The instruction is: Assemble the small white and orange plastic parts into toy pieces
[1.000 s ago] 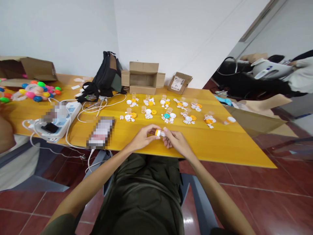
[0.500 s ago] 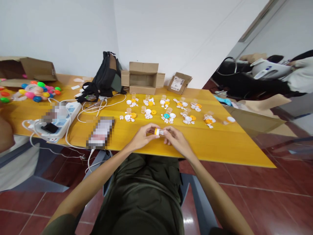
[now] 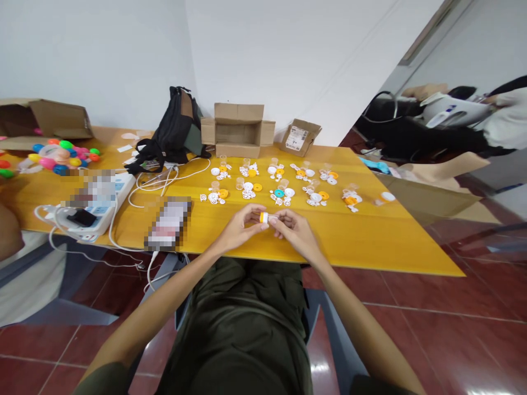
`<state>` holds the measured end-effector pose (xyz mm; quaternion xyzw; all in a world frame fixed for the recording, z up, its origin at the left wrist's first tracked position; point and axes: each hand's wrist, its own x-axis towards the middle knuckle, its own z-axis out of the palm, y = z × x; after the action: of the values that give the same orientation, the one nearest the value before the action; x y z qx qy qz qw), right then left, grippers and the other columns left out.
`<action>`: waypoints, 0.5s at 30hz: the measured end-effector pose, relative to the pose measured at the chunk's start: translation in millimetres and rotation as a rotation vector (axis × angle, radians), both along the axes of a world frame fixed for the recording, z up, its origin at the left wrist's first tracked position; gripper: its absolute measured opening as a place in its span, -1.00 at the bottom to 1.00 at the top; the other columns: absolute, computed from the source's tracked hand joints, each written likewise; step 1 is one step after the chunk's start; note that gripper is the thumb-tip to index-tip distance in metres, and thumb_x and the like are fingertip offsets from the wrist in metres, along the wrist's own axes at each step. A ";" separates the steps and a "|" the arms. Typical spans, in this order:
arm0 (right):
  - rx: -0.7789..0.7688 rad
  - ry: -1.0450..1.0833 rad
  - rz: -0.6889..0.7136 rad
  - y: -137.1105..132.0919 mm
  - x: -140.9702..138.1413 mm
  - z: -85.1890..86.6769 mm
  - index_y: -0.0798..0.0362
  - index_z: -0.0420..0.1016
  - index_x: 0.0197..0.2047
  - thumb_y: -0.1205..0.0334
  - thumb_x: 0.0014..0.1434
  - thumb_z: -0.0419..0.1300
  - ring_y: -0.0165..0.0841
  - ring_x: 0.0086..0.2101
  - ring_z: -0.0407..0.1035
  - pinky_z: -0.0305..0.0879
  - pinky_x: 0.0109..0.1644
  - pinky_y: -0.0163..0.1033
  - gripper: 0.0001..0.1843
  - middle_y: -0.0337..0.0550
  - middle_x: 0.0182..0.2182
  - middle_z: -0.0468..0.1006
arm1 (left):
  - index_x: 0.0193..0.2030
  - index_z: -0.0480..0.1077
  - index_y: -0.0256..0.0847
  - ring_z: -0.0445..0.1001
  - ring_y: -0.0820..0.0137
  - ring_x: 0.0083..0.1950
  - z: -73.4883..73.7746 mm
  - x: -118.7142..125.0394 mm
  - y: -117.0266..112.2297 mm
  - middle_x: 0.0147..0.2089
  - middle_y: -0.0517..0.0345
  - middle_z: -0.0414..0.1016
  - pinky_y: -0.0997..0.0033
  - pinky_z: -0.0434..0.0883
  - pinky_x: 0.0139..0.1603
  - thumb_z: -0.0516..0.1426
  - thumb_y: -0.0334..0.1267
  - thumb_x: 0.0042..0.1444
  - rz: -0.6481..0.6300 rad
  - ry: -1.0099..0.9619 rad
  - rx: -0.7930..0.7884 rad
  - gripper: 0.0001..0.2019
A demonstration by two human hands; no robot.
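Observation:
Close to the table's front edge, my left hand [image 3: 246, 226] is closed around a small orange-and-white plastic piece [image 3: 264, 218]. My right hand [image 3: 290, 226] pinches a small pale part [image 3: 272, 216] against the right side of that piece; its exact kind is too small to make out. Beyond my hands lie several clusters of plastic parts: clear cups [image 3: 240, 184], white perforated pieces [image 3: 248, 192], orange discs [image 3: 257, 187] and one teal disc [image 3: 279, 193]. A clear container with a white lid [image 3: 387, 197] lies farther right.
A phone [image 3: 169, 222] and a white power strip [image 3: 102, 203] with cables are on the left. At the back stand a black backpack [image 3: 175, 129], an open cardboard box [image 3: 239, 149] and a smaller box [image 3: 301, 137]. Colourful balls [image 3: 63, 156] lie far left. Another person's arm [image 3: 10, 225] shows at the left edge.
The view has shifted slightly. My hands stay together over the same spot, and the orange-and-white piece has turned a little between my fingers.

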<state>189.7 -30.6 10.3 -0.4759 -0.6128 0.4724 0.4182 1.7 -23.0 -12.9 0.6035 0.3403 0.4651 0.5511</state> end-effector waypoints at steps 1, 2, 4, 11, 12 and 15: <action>0.000 0.009 -0.006 -0.1 -0.5 -0.4 -0.03 0.41 -0.38 -0.38 -0.09 0.39 -0.40 -0.57 0.40 0.43 -0.47 -0.25 -0.41 -0.28 -0.54 0.51 | -0.02 0.46 -0.18 0.56 0.28 0.00 -0.1 0.0 0.3 -0.03 0.04 0.59 0.27 0.46 0.10 0.38 -0.05 0.06 0.002 0.004 -0.013 -0.59; -0.001 0.018 -0.009 -0.3 -1.2 -1.0 -0.03 0.41 -0.38 -0.38 -0.09 0.40 -0.40 -0.57 0.40 0.43 -0.47 -0.25 -0.41 -0.27 -0.53 0.52 | -0.04 0.47 -0.18 0.57 0.28 -0.01 0.0 0.0 0.5 -0.05 0.04 0.59 0.28 0.47 0.09 0.37 -0.01 0.07 0.000 0.010 -0.023 -0.58; -0.005 0.036 -0.010 -0.5 -2.7 -2.5 -0.03 0.41 -0.37 -0.38 -0.10 0.40 -0.40 -0.56 0.41 0.43 -0.48 -0.26 -0.41 -0.26 -0.51 0.53 | -0.07 0.48 -0.20 0.58 0.28 -0.05 0.5 -0.2 0.8 -0.09 0.06 0.59 0.29 0.48 0.06 0.36 0.06 0.07 0.000 0.020 -0.027 -0.56; 0.020 0.088 -0.015 -1.0 -8.9 -5.1 -0.03 0.40 -0.33 -0.30 -0.09 0.44 -0.39 -0.52 0.42 0.41 -0.46 -0.27 -0.44 -0.29 -0.50 0.53 | -0.17 0.49 -0.23 0.53 0.37 -0.28 5.3 -1.2 -0.6 -0.29 0.14 0.56 0.36 0.48 -0.17 0.26 0.22 0.13 0.027 0.022 0.003 -0.52; 0.040 0.083 -0.010 -1.1 -9.3 -5.1 -0.03 0.41 -0.32 -0.29 -0.08 0.44 -0.39 -0.52 0.42 0.40 -0.46 -0.28 -0.45 -0.29 -0.49 0.52 | -0.18 0.49 -0.23 0.52 0.38 -0.30 5.8 -1.2 -0.7 -0.31 0.14 0.56 0.37 0.48 -0.20 0.24 0.23 0.14 0.032 0.031 0.004 -0.51; 0.104 0.045 -0.004 -1.2 -9.8 -5.5 -0.03 0.43 -0.29 -0.25 -0.03 0.43 -0.38 -0.50 0.42 0.35 -0.47 -0.29 -0.49 -0.26 -0.45 0.56 | -0.19 0.51 -0.24 0.50 0.39 -0.35 6.7 -1.3 -0.3 -0.35 0.16 0.55 0.39 0.47 -0.25 0.22 0.25 0.15 0.042 0.044 0.006 -0.49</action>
<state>179.9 -31.9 4.8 -0.4440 -0.6260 0.4499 0.4568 0.3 -23.3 -6.2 0.6079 0.3634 0.4644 0.5317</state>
